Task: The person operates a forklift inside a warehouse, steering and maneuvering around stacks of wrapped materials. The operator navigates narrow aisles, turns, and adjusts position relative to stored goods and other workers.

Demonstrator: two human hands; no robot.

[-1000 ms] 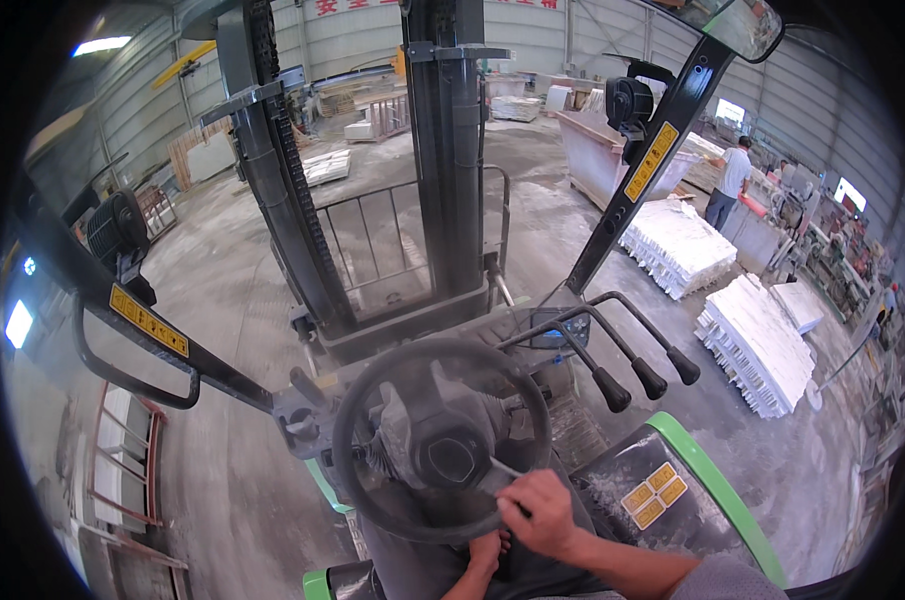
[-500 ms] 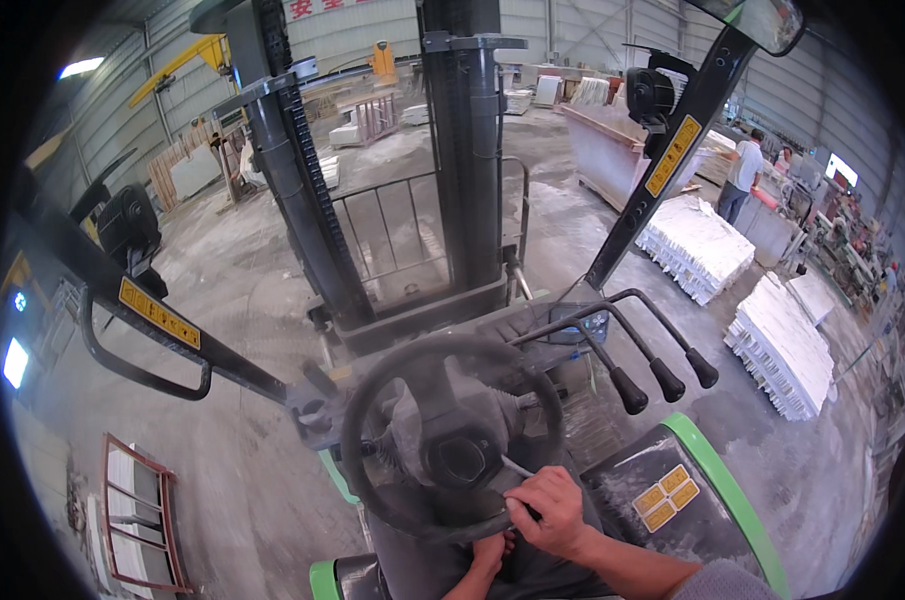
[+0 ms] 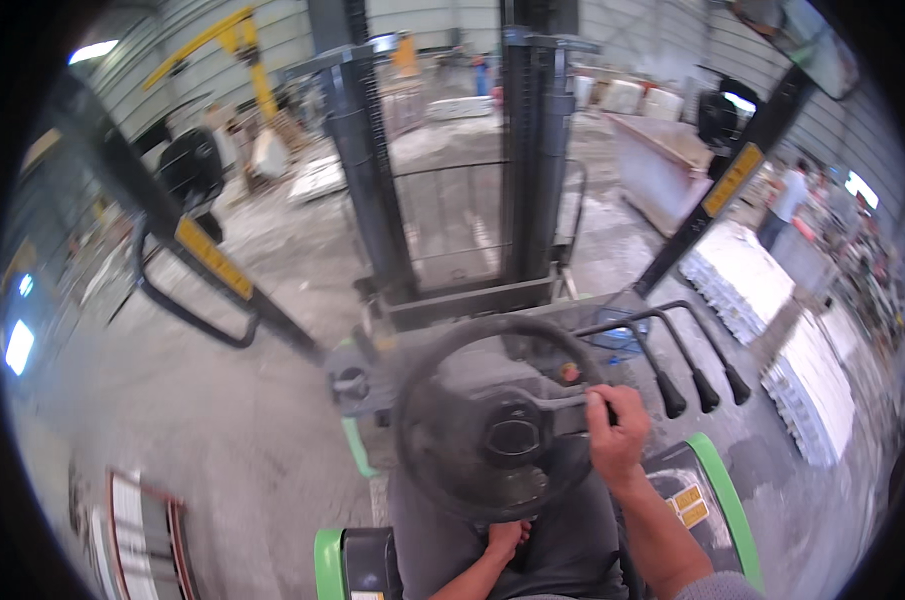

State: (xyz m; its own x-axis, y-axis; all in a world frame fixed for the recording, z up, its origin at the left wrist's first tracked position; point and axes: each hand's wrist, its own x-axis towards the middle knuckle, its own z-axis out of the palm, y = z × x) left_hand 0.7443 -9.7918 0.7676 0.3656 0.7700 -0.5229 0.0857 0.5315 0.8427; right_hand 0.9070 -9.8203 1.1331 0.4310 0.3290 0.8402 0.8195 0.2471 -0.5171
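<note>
I sit at the black steering wheel (image 3: 423,480) of a forklift. My right hand (image 3: 618,425) is closed on the right side of its rim, thumb pointing up, where a spoke meets it. My left hand (image 3: 510,537) rests low on my lap below the wheel, fingers curled in; whatever they may hold is hidden. To the right of the wheel stand several black control levers (image 3: 708,390), which neither hand touches. A red button (image 3: 571,372) shows through the wheel's upper right part.
Ahead rises the dark lift mast (image 3: 538,160) with a load guard. Stacks of white slabs (image 3: 813,390) lie on the right, near a person (image 3: 788,200) standing. A big pale bin (image 3: 653,165) is front right. A brown-framed rack (image 3: 148,530) stands at left.
My right hand has moved up along the wheel's right side as the wheel turned counterclockwise. Through the windowless front, the surroundings have shifted. My left hand stays on my lap.
</note>
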